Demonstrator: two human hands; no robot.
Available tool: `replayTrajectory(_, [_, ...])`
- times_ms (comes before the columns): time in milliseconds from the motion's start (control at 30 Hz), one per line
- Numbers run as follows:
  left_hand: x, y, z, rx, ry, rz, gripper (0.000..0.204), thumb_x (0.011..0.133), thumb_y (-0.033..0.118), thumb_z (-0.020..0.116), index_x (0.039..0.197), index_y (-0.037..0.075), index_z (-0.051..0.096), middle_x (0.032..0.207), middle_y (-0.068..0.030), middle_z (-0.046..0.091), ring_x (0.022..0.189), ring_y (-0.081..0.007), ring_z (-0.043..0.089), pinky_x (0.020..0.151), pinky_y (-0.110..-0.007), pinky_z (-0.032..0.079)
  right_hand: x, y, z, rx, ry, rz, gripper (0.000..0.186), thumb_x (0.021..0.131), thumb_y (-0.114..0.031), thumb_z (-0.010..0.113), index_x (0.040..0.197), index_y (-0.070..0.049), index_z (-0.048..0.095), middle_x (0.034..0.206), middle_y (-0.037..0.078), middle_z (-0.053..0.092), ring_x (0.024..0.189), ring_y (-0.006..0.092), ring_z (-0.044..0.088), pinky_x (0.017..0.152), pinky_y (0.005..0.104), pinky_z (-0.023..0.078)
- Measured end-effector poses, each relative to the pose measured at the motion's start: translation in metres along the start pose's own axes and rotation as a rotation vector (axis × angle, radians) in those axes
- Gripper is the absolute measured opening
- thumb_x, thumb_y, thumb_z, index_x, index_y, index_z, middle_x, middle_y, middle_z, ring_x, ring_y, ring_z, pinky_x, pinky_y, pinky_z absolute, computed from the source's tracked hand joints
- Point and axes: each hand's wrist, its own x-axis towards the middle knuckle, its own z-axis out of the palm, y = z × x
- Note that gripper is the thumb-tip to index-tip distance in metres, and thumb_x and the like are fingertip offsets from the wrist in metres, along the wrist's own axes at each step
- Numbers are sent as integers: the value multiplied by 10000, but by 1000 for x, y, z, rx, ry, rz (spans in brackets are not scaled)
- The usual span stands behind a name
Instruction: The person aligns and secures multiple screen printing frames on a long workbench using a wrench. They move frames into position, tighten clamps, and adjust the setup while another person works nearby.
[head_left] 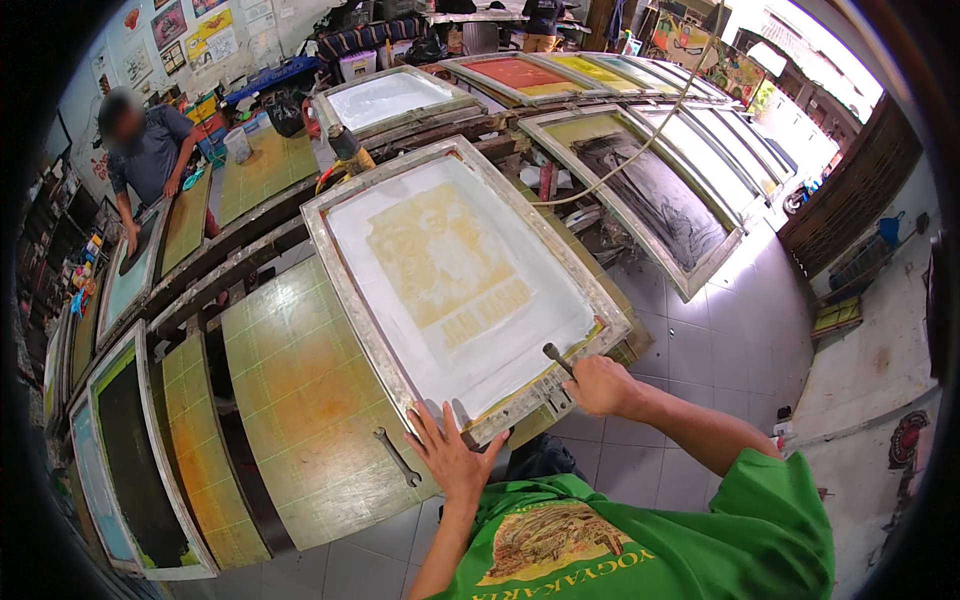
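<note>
In front of me a silk-screen printing frame (368, 318) lies tilted over a board, its mesh pale with a yellowish stencil picture. My left hand (458, 462) is spread, fingers apart, against the frame's near left corner. My right hand (600, 387) is closed round a dark metal tool (557, 356) with a thick rounded end, just above the frame's near edge. Most of that tool is hidden in my fist, so its kind is unclear. Below the tool, a metal clamp plate (553, 394) sits on the near edge. Left of my left hand, an open-ended wrench (398, 458) rests on the greenish board (300, 400).
More screen frames stand along the rails, one with a dark smeared mesh (650, 190) at the right. Beyond the rails at the left, another person (150, 150) leans over a frame. A cord (650, 140) hangs across the far right frames. Tiled floor (745, 345) lies at my right.
</note>
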Motion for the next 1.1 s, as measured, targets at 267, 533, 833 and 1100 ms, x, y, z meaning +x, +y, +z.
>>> replayTrajectory(267, [-1, 0, 1, -3, 13, 19, 1080, 718, 679, 858, 1482, -3, 514, 1688, -315, 233, 1583, -503, 165, 1241, -690, 138, 33, 46, 19, 767, -424, 305, 327, 1000, -203, 580, 822, 48, 690, 721, 148, 708, 520, 220, 643, 467, 358, 497])
replayTrajectory(533, [0, 0, 9, 13, 47, 34, 1054, 708, 652, 879, 1481, 26, 529, 1694, -279, 259, 1580, -505, 180, 1247, -675, 157, 42, 58, 23, 129, -194, -189, 233, 922, -188, 655, 806, 6, 710, 730, 216, 713, 654, 311, 735, 523, 474, 518])
replayTrajectory(833, [-1, -3, 12, 25, 81, 57, 1026, 708, 657, 879, 1474, 63, 546, 1684, -260, 301, 1576, -499, 204, 1245, -670, 172, 39, 36, -2, -864, -88, -1025, 135, 852, -189, 723, 849, -54, 733, 812, 124, 741, 825, 375, 746, 714, 532, 551])
replayTrajectory(1100, [0, -2, 13, 17, 89, 62, 994, 716, 656, 874, 1446, 51, 574, 1684, -262, 301, 1575, -498, 203, 1240, -672, 180, 14, 14, 1, 245, -356, -43, 456, 998, -340, 630, 925, 106, 690, 888, 283, 720, 876, 441, 720, 795, 500, 549])
